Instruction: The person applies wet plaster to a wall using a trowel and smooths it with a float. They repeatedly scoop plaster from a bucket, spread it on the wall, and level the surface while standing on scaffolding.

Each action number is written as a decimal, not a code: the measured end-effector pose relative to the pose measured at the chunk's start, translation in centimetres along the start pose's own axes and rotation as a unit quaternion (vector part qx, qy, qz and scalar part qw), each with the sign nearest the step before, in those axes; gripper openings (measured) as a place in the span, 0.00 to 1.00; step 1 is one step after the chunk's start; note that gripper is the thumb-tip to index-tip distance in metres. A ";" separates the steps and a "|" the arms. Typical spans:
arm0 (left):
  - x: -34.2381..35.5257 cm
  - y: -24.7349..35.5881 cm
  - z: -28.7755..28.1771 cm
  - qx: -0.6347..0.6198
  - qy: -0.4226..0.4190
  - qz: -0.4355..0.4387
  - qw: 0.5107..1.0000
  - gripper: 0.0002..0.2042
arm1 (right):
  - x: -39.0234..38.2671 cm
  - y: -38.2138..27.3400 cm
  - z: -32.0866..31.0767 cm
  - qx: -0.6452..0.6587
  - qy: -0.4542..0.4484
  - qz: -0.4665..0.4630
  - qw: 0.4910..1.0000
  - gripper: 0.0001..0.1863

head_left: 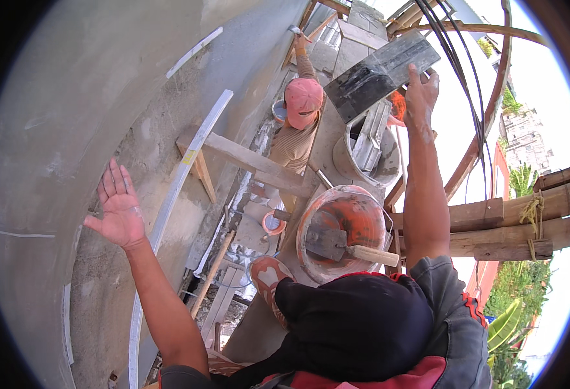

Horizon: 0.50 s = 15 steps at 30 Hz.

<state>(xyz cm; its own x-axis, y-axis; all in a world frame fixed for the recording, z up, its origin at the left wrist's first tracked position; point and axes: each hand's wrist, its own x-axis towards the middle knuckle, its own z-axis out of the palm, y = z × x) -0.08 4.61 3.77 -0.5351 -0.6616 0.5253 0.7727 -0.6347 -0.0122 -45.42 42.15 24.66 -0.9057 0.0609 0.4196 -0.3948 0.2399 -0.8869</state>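
While aloft, trowel point(381, 74) in right hand point(420, 94)

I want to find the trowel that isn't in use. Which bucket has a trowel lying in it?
The orange bucket nearest the person holds the wooden-handled trowel; the grey bucket beyond holds a pale block-like object instead.

A narrow grey concrete ledge point(327, 139) runs alongside the plastered wall and carries the things. An orange bucket point(343, 227) stands on it near the viewer, smeared with mortar, with a wooden-handled trowel point(343, 246) lying across its inside. Farther along the ledge stands a grey bucket point(369, 159) with metal tools propped in it. A worn shoe point(269, 275) rests on the near end of the ledge, just beside the orange bucket.
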 end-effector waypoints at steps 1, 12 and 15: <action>0.1 -1.1 -0.4 -0.009 -0.012 -0.008 1.000 0.58 | 3.2 1.9 -4.3 -0.019 0.022 -0.052 0.998 0.27; 1.0 -3.0 3.6 0.256 0.243 0.096 0.931 0.59 | 0.7 9.8 -16.0 -0.315 0.201 0.014 0.927 0.28; 0.4 -0.2 -0.1 0.055 -0.033 -0.015 0.998 0.59 | 0.2 12.6 -15.4 -0.336 0.192 0.054 0.920 0.28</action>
<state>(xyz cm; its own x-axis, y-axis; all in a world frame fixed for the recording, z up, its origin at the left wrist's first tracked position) -0.51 4.41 3.91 -0.5371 -0.6130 0.5795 0.7916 -0.6036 0.0952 -48.24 60.16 16.54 -0.7614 0.4270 0.4878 -0.0033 0.7499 -0.6616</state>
